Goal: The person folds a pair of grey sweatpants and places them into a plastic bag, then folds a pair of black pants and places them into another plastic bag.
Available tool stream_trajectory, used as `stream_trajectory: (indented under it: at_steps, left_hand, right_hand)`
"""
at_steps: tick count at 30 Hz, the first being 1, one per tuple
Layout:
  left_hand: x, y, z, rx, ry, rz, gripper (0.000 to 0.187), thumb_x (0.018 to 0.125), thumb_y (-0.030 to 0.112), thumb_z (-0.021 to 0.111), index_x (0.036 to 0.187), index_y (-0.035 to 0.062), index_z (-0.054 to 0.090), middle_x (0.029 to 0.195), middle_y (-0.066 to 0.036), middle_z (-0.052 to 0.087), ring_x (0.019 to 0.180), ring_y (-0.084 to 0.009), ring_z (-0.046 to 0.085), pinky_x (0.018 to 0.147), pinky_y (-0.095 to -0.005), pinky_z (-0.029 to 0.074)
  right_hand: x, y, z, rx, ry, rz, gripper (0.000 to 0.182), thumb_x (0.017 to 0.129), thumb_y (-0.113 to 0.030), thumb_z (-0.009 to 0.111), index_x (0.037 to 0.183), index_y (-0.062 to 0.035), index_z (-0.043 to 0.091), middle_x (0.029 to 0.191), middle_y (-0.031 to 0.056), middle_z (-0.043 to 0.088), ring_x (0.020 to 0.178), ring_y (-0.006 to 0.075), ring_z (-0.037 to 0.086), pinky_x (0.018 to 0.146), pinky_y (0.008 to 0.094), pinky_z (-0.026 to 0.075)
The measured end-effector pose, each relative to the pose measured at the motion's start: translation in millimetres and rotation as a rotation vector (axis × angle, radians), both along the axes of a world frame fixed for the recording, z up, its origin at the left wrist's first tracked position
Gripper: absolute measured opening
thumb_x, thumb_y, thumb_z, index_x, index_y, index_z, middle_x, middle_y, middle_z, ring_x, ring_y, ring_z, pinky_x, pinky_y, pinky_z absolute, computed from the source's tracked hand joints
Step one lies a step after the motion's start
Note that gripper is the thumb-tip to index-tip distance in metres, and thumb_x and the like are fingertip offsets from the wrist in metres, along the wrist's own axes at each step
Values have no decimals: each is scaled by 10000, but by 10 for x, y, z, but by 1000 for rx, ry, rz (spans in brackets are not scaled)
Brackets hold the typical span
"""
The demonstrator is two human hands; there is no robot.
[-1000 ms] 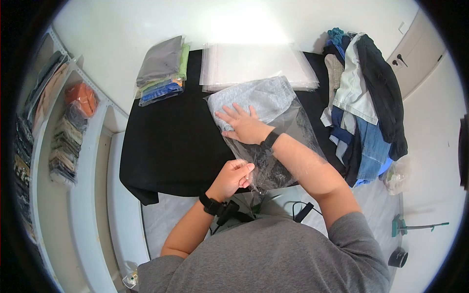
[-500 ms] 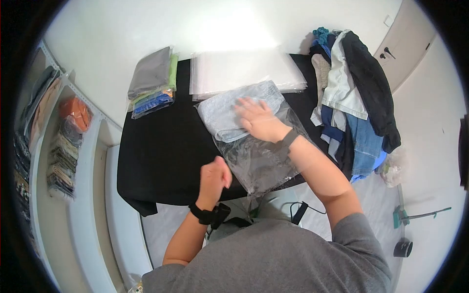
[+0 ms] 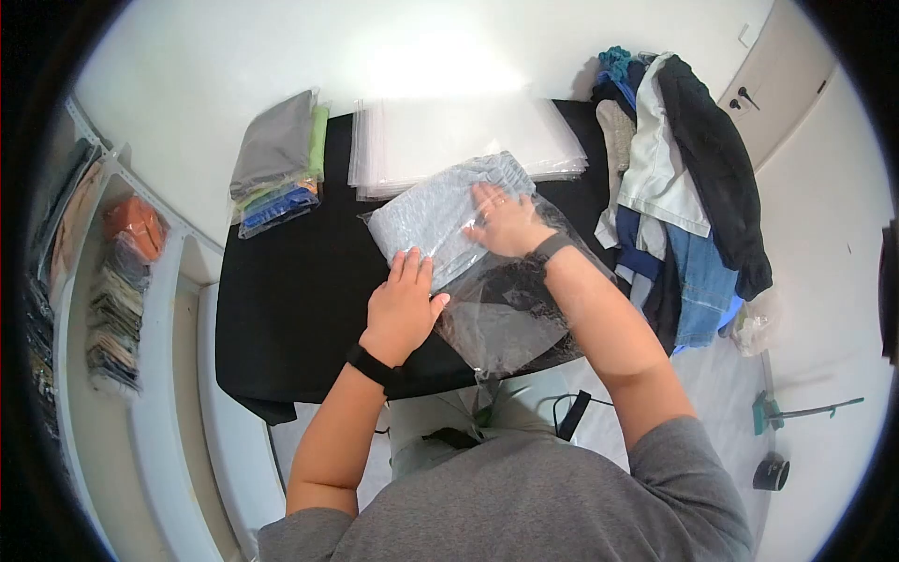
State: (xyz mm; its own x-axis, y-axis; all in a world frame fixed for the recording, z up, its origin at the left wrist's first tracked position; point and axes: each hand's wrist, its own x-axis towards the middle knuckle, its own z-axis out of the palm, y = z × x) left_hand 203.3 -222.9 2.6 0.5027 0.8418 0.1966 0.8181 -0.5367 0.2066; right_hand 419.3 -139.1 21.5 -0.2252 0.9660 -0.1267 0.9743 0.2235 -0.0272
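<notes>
A folded light grey garment (image 3: 426, 217) lies inside a clear plastic bag (image 3: 506, 328) on the black-covered table (image 3: 290, 318). The bag's loose, unfilled end spreads toward the front edge of the table. My right hand (image 3: 506, 223) rests on the bagged garment near its right side, fingers stretched out. At the lower left edge of the garment, my left hand (image 3: 403, 304) touches the bag with its fingers extended and its thumb apart. Neither hand grips anything.
Behind the garment lies a stack of clear plastic bags (image 3: 459, 140). Bagged folded clothes (image 3: 276, 150) are piled at the back left. A heap of loose clothes (image 3: 665, 178) hangs over the table's right side. Shelves (image 3: 154, 309) with packed garments stand on the left.
My left hand has moved up from the table's front and opened onto the garment's lower left edge. My right hand has shifted slightly rightward on the garment and stays flat.
</notes>
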Motion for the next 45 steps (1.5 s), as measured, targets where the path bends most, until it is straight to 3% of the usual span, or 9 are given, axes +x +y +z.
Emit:
stream_trajectory:
  at_steps: [8,14,18,22,25,29,39,42,45]
  left_hand:
    - [-8,11,-1,-72,-22,-21,607,832,310,613,1295,-31,419,1380,-242,368,1294,-394,339,1008,-413,391]
    - [-510,-10,-79,-124,-152,-114,587,773,170,660,1294,32,428,1435,-187,309,1327,-365,300,1047,-411,344]
    - [-841,-288,147,-158,-492,11,576,753,57,629,1294,58,431,1429,-187,309,1320,-330,324,1039,-377,352]
    - [-961,-364,147,-592,-965,506,339,864,251,600,1087,-3,575,996,-109,613,901,-167,609,724,-267,494]
    - [-846,-343,170,-888,-936,543,392,892,379,562,922,-7,622,787,-63,633,668,-126,611,584,-222,450]
    - [-749,-330,115,-907,-881,504,364,872,375,601,799,19,616,669,-30,607,546,-99,570,505,-197,409]
    - [-931,-534,73,-792,-782,481,145,820,126,655,821,16,559,652,-32,589,509,-95,552,487,-210,413]
    - [-1048,-721,-50,-584,-812,418,123,826,52,616,930,3,574,801,-60,610,606,-99,579,535,-213,441]
    - [-1120,-905,1,-223,-701,253,253,796,-5,606,1046,20,581,1009,-89,592,840,-163,566,695,-262,444]
  right_hand:
    - [120,110,-200,1,-26,33,749,926,-566,300,1464,-72,136,1526,124,145,1410,262,137,1104,546,96]
    - [119,-1326,43,-25,129,351,628,899,-415,478,1367,-18,351,1452,189,299,1360,326,261,1075,559,200]
    - [378,-2070,588,-820,764,719,471,914,-246,565,1306,-6,458,1294,188,510,1187,273,501,968,359,396]
    - [1001,-2001,793,-656,1479,151,247,895,-206,595,854,31,653,776,126,681,646,202,659,593,281,514]
    - [871,-1533,535,-176,1278,-430,312,922,-320,556,1013,-24,593,889,39,623,792,118,584,719,253,476]
    - [821,-1139,83,-342,1247,-664,318,890,-312,605,1018,-22,590,825,19,617,687,69,554,611,208,462]
    - [886,-1285,-69,-315,1087,-399,73,837,-90,641,817,-23,620,671,-4,598,569,59,537,526,194,408]
    - [1021,-1441,-191,-224,1202,-265,146,837,-45,629,968,-11,575,755,7,611,686,79,566,637,209,433]
    - [1068,-1667,-185,103,862,-41,523,752,39,649,1242,-76,505,1116,63,572,963,160,553,833,267,449]
